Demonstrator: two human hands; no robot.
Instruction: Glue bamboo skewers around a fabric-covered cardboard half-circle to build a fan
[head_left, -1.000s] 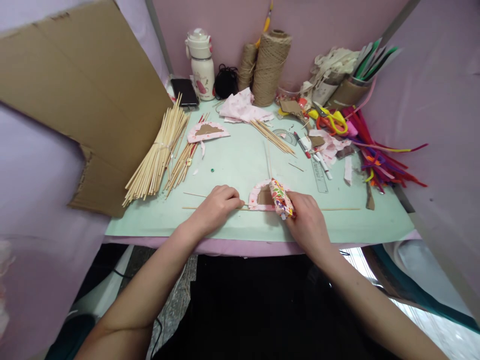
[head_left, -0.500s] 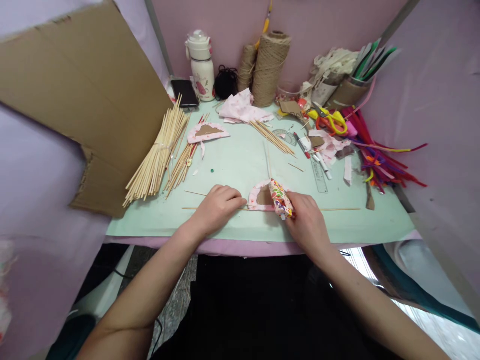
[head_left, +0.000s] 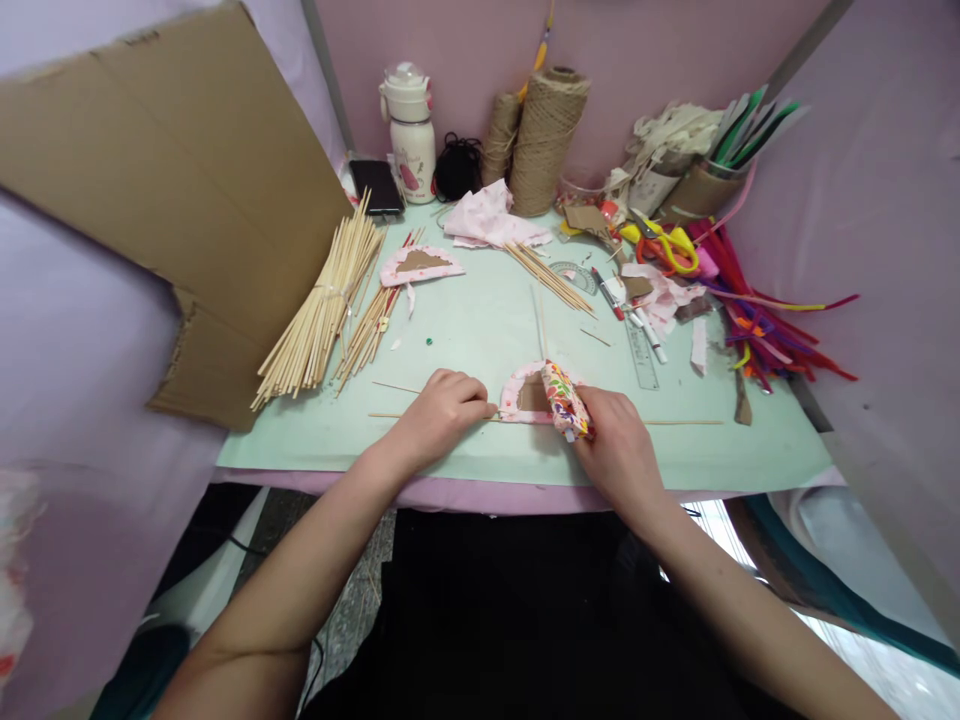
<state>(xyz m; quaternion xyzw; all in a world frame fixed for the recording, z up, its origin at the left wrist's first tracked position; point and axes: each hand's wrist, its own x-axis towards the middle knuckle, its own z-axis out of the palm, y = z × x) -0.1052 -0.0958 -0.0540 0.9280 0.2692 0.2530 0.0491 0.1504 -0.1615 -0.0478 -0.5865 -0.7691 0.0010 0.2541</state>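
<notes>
Near the table's front edge lies a half-round cardboard piece (head_left: 533,394) with a pink-and-white fabric rim. My left hand (head_left: 448,410) is closed at its left corner, thumb and fingers pinching a thin bamboo skewer (head_left: 385,415) along the straight edge; another skewer end (head_left: 394,387) sticks out behind the knuckles. My right hand (head_left: 616,440) is wrapped round a floral-patterned glue gun (head_left: 564,398), from which a clear glue stick (head_left: 540,320) rises at the far end. The gun covers the right part of the half-round piece. Past my right hand, a skewer end (head_left: 684,422) shows.
A second half-round piece (head_left: 421,264), a bundle of skewers (head_left: 322,305) and a large cardboard sheet (head_left: 247,150) are at left. Twine spools (head_left: 549,140), a bottle (head_left: 412,150) and a phone (head_left: 376,187) stand behind. Scissors (head_left: 675,248), markers (head_left: 646,332) and pipe cleaners (head_left: 757,330) lie right.
The view has shifted very slightly, so everything appears a little to the right. Both hands keep their places and holds.
</notes>
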